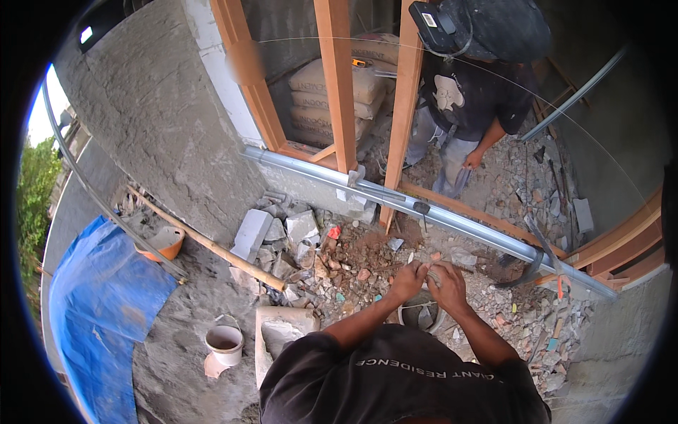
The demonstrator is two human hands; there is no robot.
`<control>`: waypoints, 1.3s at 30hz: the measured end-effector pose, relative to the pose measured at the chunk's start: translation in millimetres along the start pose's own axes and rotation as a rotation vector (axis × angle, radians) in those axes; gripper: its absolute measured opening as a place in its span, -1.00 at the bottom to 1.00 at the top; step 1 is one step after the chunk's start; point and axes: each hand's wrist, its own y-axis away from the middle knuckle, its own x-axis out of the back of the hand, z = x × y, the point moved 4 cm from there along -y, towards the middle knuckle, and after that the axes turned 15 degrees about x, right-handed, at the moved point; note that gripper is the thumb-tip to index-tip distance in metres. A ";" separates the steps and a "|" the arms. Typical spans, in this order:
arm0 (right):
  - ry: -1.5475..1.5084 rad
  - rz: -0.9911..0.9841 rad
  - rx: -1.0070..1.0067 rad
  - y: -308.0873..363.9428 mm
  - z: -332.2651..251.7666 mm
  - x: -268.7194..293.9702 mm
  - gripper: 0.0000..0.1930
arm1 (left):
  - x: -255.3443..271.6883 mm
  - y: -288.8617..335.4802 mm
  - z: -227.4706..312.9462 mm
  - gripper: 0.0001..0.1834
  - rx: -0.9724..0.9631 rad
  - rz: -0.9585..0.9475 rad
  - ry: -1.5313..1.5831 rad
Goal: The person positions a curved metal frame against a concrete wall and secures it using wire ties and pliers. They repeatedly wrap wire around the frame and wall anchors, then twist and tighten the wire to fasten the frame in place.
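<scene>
My left hand (pixel 408 280) and my right hand (pixel 449 285) are close together over a pile of broken rubble (pixel 339 265). Both have their fingers closed around a small grey piece (pixel 431 274); I cannot tell what it is. Just below the hands is the round rim of a grey container (pixel 424 316), partly hidden by my forearms. A long grey metal rail (pixel 452 218) lies across the floor just beyond the hands.
Another person (pixel 466 92) in a dark shirt stands behind the wooden frame posts (pixel 337 85), near stacked cement bags (pixel 332 95). A pickaxe (pixel 533 261) lies at right. At left are grey blocks (pixel 251 234), a wooden pole (pixel 212 244), an orange bucket (pixel 164 244), a white bucket (pixel 224 343) and a blue tarp (pixel 99 304).
</scene>
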 end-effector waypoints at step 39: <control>-0.750 0.011 -0.630 152.2 101.3 49.5 -0.62 | -146.7 16.2 41.5 -0.88 0.076 -0.619 0.029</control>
